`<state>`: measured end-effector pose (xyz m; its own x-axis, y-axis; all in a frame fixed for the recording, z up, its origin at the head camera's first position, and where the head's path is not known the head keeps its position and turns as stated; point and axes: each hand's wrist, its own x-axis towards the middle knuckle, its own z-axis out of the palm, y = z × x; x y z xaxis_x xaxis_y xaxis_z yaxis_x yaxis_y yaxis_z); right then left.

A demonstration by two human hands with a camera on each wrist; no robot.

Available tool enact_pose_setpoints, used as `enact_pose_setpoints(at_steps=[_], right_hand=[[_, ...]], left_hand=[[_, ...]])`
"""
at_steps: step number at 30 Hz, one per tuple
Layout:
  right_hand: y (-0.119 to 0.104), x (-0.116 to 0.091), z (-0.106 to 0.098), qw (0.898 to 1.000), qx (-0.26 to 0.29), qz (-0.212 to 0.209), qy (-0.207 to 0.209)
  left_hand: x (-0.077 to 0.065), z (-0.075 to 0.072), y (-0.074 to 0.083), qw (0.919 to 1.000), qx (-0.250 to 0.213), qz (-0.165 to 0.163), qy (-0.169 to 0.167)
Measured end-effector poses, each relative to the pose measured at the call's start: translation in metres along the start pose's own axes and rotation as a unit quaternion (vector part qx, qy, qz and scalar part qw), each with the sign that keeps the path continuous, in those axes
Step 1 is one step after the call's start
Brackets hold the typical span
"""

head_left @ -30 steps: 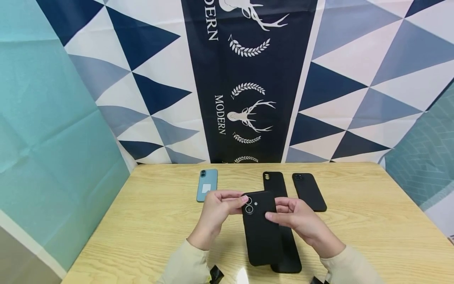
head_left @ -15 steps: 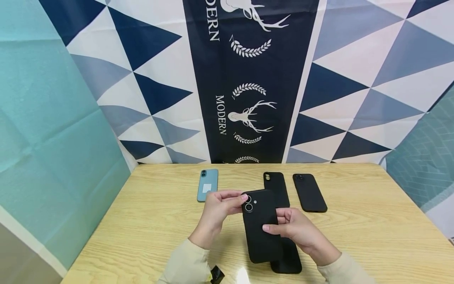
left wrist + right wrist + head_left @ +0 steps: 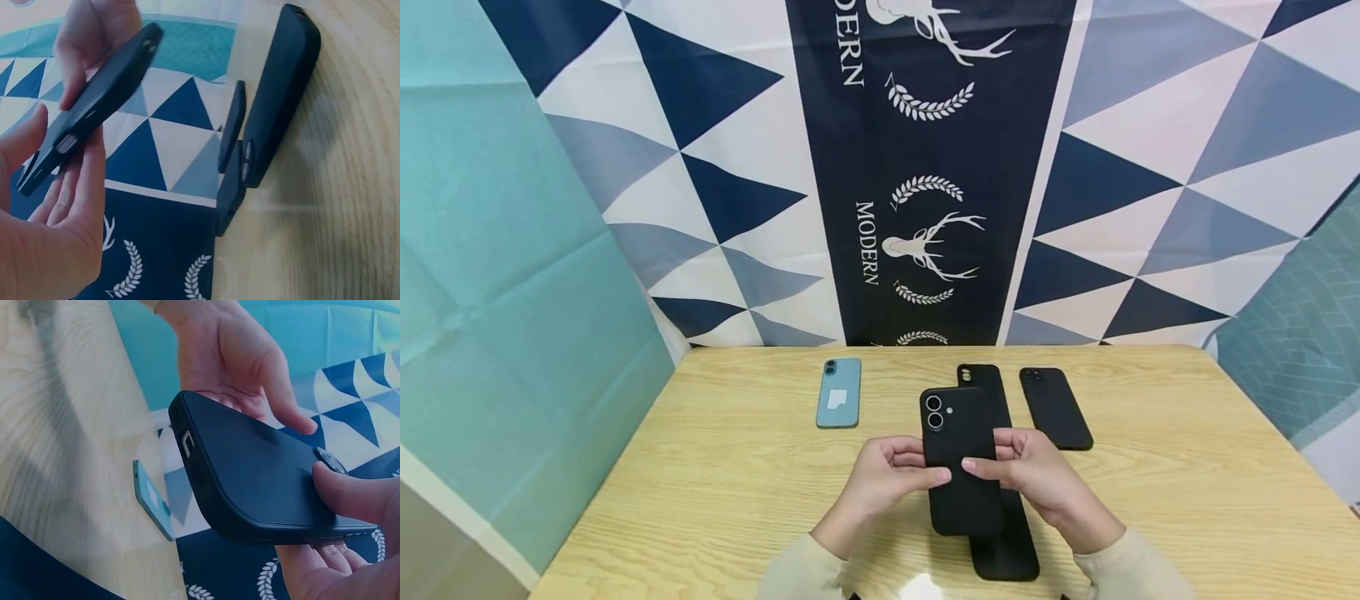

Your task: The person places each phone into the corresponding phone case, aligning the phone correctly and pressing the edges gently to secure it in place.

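Both hands hold a black phone case (image 3: 962,467) above the table, its back with two ringed lenses and a small white dot turned up. My left hand (image 3: 883,475) holds the left edge, fingers behind and thumb over the back. In the right wrist view the left thumb stands slightly off the surface. On the opposite edge my right hand (image 3: 1037,471) pinches it, thumb pressed on the back. A light port opening (image 3: 188,444) shows in the case's bottom edge. Partly hidden behind it lies a second black case (image 3: 1009,546).
A light blue phone (image 3: 838,379) with a white sticker lies at the back left of the wooden table (image 3: 737,467). Further black cases lie at the back: one with two camera holes (image 3: 981,377), another to its right (image 3: 1058,410). Patterned cloth (image 3: 925,167) hangs behind.
My left hand has slid from the case's upper left corner down to its left edge. The case has shifted slightly up and right; the right hand still grips it.
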<state>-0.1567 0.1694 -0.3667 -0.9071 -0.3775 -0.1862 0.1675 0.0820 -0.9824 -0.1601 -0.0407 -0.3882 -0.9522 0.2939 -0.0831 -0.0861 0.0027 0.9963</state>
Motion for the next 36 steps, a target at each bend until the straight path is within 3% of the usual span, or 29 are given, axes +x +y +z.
enact_pose_setpoints(at_steps=[3,9,17,23,30,36], right_hand=[[-0.003,0.001,0.0,1.0,-0.001,-0.004,0.005],[-0.007,0.001,-0.002,1.0,-0.006,-0.001,0.008],[-0.001,-0.003,-0.003,0.999,0.002,0.015,-0.041],[0.007,-0.006,-0.004,0.998,0.022,0.019,-0.064],[0.009,-0.009,-0.012,0.999,-0.011,0.034,-0.002],[0.004,-0.009,-0.021,0.996,-0.032,0.039,0.067]], left_hand=[[0.0,0.001,0.0,0.9999,-0.011,-0.001,-0.011],[-0.002,0.003,-0.001,0.9998,-0.019,-0.002,0.001],[-0.012,0.005,-0.012,0.9965,-0.068,-0.045,0.017],[-0.013,0.005,-0.013,0.9951,-0.078,-0.055,0.025],[0.006,0.005,-0.005,0.9956,-0.072,-0.059,0.015],[0.033,-0.004,0.006,0.999,-0.024,-0.023,-0.028]])
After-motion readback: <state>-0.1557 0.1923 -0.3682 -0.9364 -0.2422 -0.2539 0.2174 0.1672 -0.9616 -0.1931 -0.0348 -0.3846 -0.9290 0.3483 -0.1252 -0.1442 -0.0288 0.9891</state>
